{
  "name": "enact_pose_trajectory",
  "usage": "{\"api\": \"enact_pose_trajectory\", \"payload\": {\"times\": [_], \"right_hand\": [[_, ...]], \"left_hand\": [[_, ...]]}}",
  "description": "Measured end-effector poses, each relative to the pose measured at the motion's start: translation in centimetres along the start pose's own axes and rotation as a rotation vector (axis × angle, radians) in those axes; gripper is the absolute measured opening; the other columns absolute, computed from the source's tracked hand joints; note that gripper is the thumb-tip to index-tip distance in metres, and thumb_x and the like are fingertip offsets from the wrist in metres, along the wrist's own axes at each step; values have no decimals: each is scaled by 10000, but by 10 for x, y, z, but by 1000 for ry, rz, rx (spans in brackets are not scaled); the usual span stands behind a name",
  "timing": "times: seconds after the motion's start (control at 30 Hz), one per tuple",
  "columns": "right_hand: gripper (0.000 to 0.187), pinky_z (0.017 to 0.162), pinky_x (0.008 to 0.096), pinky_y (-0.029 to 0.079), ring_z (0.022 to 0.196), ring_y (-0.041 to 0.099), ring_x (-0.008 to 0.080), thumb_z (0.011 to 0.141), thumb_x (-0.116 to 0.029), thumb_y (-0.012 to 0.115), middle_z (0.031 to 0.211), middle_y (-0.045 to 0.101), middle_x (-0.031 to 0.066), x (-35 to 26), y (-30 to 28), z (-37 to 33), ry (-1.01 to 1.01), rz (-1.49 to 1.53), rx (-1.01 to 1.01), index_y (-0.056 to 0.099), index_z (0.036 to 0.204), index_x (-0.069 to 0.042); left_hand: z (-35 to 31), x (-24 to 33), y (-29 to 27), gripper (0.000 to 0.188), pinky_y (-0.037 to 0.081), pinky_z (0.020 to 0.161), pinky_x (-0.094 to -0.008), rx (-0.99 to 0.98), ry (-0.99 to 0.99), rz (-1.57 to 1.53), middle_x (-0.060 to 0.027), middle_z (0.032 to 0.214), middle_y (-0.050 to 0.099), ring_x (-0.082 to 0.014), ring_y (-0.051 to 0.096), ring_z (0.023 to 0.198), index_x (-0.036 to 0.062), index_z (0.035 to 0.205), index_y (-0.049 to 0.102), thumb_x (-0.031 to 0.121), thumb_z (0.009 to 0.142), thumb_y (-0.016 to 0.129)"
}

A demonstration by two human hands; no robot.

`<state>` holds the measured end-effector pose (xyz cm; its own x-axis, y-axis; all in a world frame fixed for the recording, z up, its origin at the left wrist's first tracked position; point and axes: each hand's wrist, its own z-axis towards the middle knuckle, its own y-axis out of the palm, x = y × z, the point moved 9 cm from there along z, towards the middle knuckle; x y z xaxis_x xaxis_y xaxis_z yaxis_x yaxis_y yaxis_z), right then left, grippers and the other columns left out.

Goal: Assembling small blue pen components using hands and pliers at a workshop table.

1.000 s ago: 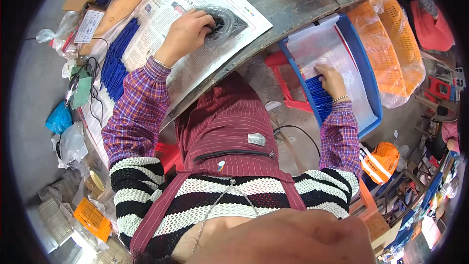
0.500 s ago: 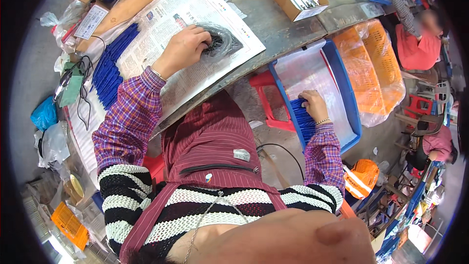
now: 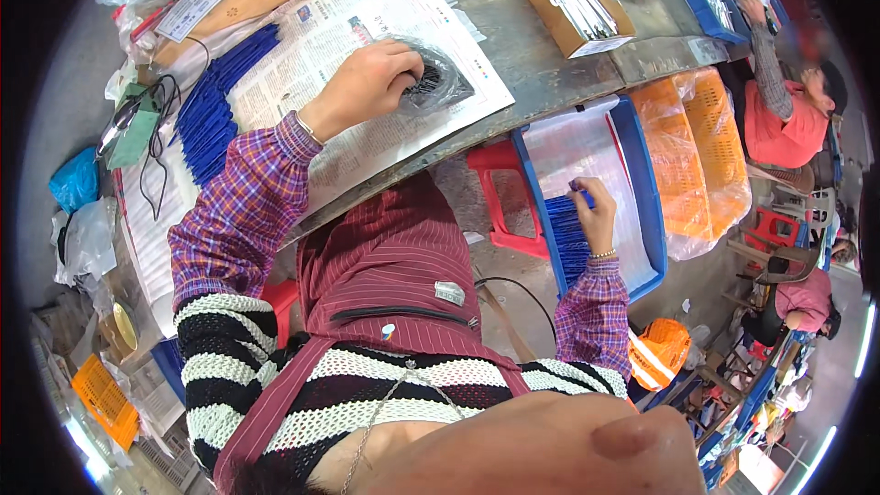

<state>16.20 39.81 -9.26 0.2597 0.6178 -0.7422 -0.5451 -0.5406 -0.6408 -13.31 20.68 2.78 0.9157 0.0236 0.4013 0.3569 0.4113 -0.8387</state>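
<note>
where fingers curl, blue sticks, slim, bunched

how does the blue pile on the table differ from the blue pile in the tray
Place: the table pile lies on the paper-covered table; the tray pile sits inside the blue tray.
Size: the table pile looks longer and more spread out; the tray pile looks more compact.
Hands: the right hand is at the tray pile; neither hand is at the table pile.
Shared: both are thin blue pieces.
</note>
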Motion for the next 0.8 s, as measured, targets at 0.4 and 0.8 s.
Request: {"api": "enact_pose_trajectory", "payload": {"times": [0.4,0.8], "right_hand": [[181,611,219,459,699,592,105,821,24,641,863,624,68,-118,43,14,-49,429,-39,668,1000,19],[209,627,329,492,721,627,266,761,-11,684,848,623,127,-174,84,13,-215,335,-137,654,968,5]], "left_hand": [[-11,41,-14,202,503,661,-328,-44,-29,-322,-103,853,651,-261,631,783,29,902,653,-39,713,637],[-28,58,-7,209,481,666,-350,-92,-80,-427,-94,817,627,-282,612,785,47,901,661,-59,729,607]]}}
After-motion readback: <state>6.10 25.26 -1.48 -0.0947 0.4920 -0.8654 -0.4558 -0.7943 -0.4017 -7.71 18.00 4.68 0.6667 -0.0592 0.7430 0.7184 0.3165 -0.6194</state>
